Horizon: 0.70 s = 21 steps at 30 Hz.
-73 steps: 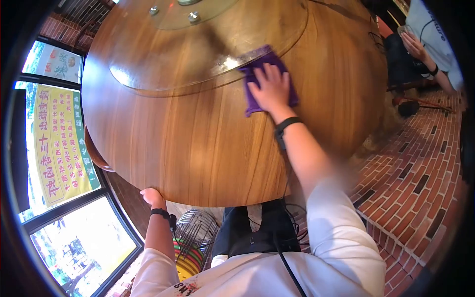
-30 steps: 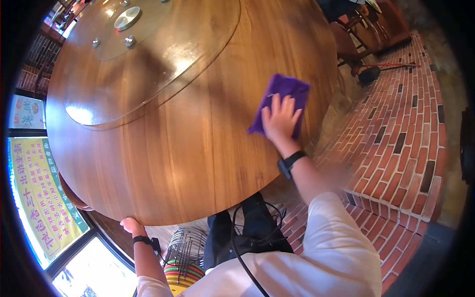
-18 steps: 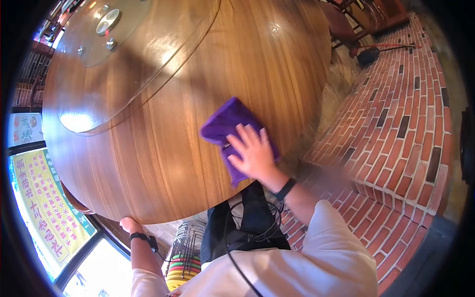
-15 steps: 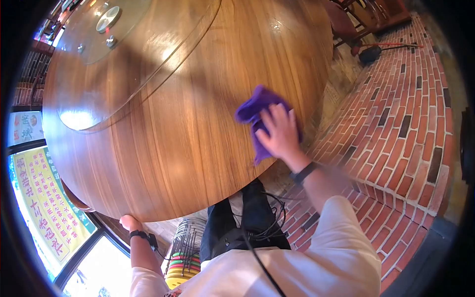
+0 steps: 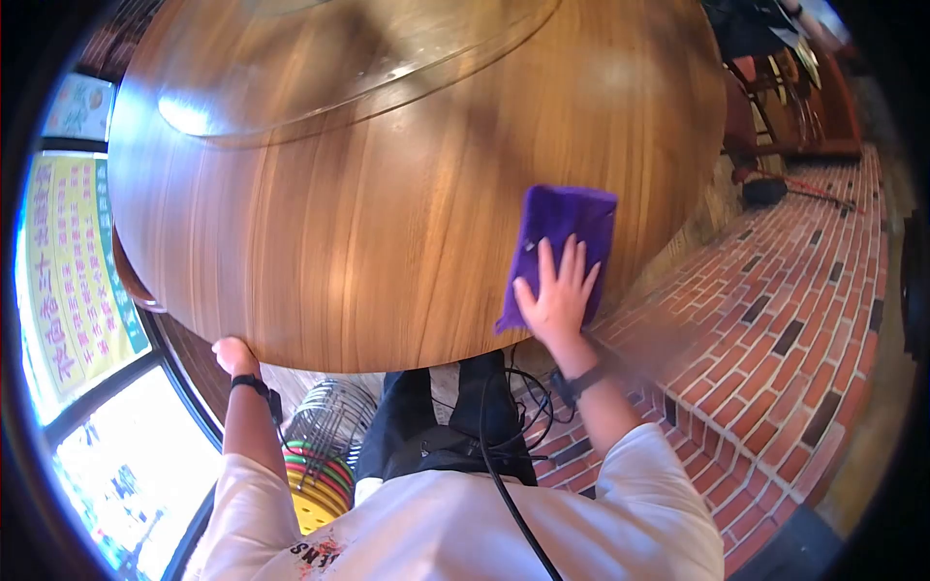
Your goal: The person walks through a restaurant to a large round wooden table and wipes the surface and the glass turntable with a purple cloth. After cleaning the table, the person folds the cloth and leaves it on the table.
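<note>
My right hand (image 5: 562,295) lies flat, fingers spread, on a purple cloth (image 5: 572,213). The cloth is spread on the round wooden table (image 5: 368,252) near its right front edge, and its top part reaches past my fingertips. At the table's front left rim is my left hand (image 5: 234,356), closed at the edge with its fingers curled and partly hidden. A round glass turntable (image 5: 349,97) rests on the table farther away, beyond both hands.
Stacked stools with wire legs and yellow seats (image 5: 315,504) stand below the table at left. A brick ledge (image 5: 756,310) runs along the right, with a long-handled black tool (image 5: 765,191) on it. Another person (image 5: 756,29) is at the top right. Cables (image 5: 528,407) hang at my legs.
The purple cloth has gone from bunched to spread flat, with my right hand still on it. The view has shifted, and another person now shows at the top right.
</note>
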Each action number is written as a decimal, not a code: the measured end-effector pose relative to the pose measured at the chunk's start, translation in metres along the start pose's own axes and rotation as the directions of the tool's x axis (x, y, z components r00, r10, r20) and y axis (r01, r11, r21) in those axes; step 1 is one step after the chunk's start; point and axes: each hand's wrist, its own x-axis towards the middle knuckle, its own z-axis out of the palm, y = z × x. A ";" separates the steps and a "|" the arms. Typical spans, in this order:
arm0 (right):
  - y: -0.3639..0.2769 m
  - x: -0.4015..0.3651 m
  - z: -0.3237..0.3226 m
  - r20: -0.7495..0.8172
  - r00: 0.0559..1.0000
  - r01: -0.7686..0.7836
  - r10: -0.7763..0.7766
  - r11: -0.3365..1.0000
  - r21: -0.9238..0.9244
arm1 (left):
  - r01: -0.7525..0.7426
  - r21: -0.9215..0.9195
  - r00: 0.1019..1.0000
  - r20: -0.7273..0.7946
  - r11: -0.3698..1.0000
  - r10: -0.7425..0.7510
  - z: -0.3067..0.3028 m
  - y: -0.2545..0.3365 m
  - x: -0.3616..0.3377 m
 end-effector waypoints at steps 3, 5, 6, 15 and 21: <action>0.002 -0.007 -0.012 0.088 0.983 0.154 -0.162 0.984 0.093 | -0.172 0.363 0.985 0.080 0.916 0.154 -0.012 0.006 -0.006; 0.037 0.008 -0.017 0.135 0.964 0.215 -0.227 0.972 0.093 | -0.022 0.190 1.000 -0.015 0.981 0.025 -0.015 0.003 0.002; 0.059 0.017 -0.015 0.129 0.963 0.236 -0.239 0.971 0.032 | 0.045 0.097 0.998 -0.050 0.994 -0.041 -0.017 0.010 -0.005; 0.146 0.105 0.024 -0.102 0.959 -0.280 0.265 0.942 -0.184 | 0.100 0.063 0.994 -0.039 0.993 -0.098 -0.021 0.028 -0.032; 0.030 0.138 0.047 0.008 0.962 -0.264 0.273 0.936 -0.231 | 0.214 -0.192 0.952 -0.177 0.958 -0.248 -0.007 0.038 -0.038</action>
